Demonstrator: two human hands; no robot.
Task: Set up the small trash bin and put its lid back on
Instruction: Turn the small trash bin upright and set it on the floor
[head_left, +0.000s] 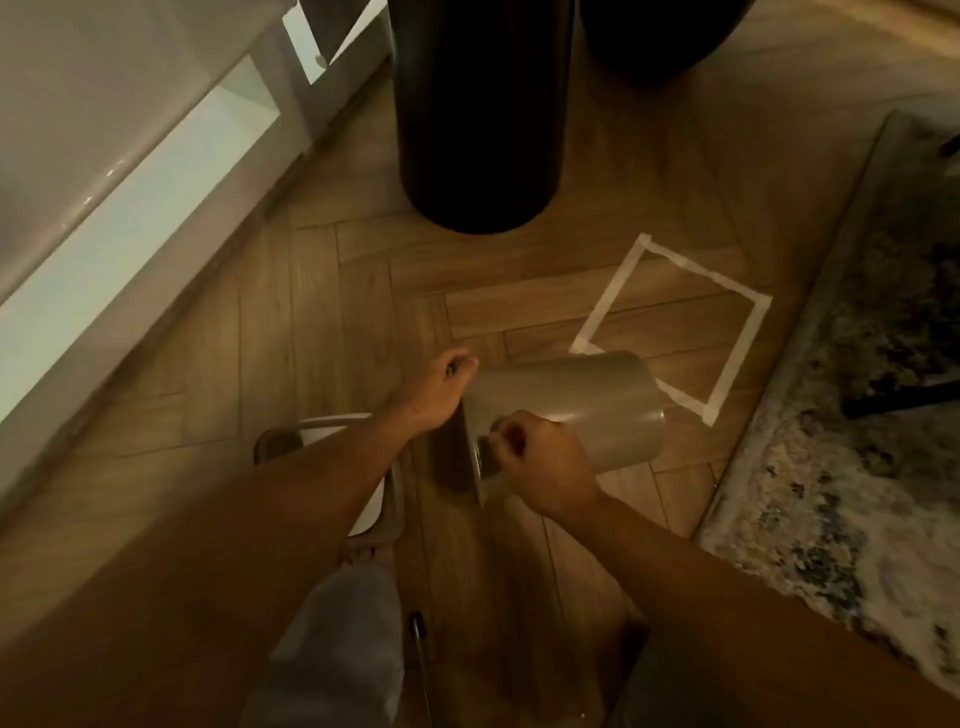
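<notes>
Both hands grip the rim of a tipped bin, ready to stand it up.

The left hand (439, 392) and right hand (540, 462) clasp the small grey plastic trash bin (571, 410), on its side overlapping the white tape square (670, 322)'s near corner; the apparent white-and-grey lid (322, 436) lies left of it.

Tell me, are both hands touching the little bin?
Touching. In the head view the left hand grips the bin at its rim on one side, and the right hand grips the rim on the near side. The bin is tilted.
</notes>
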